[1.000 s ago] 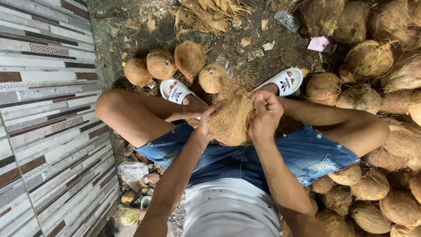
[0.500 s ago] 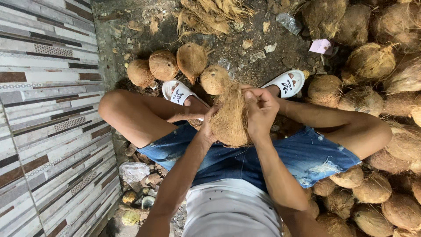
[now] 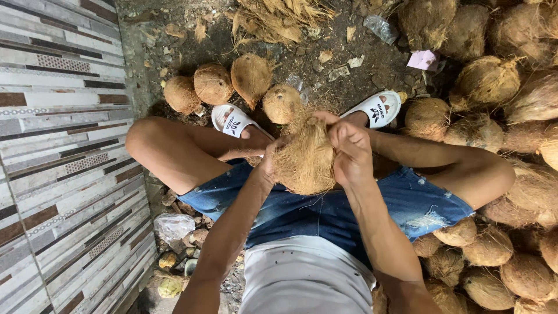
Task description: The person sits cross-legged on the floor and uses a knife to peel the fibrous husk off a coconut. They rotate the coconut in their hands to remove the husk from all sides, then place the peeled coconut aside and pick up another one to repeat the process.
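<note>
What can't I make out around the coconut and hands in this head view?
- Left hand: its fingers are behind the coconut; the grip is unseen.
- Coconut's far side: covered by the right hand.
- Any tool under the coconut: hidden by husk and lap.
- Coconut pile: cut off at the right edge.
- Feet: toes hidden by the slippers.

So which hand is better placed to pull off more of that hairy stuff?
Probably the right hand. Its fingers curl over the top of the coconut, right in the loose fibres, while the left hand is pressed flat against the side, more like steadying it.
</note>
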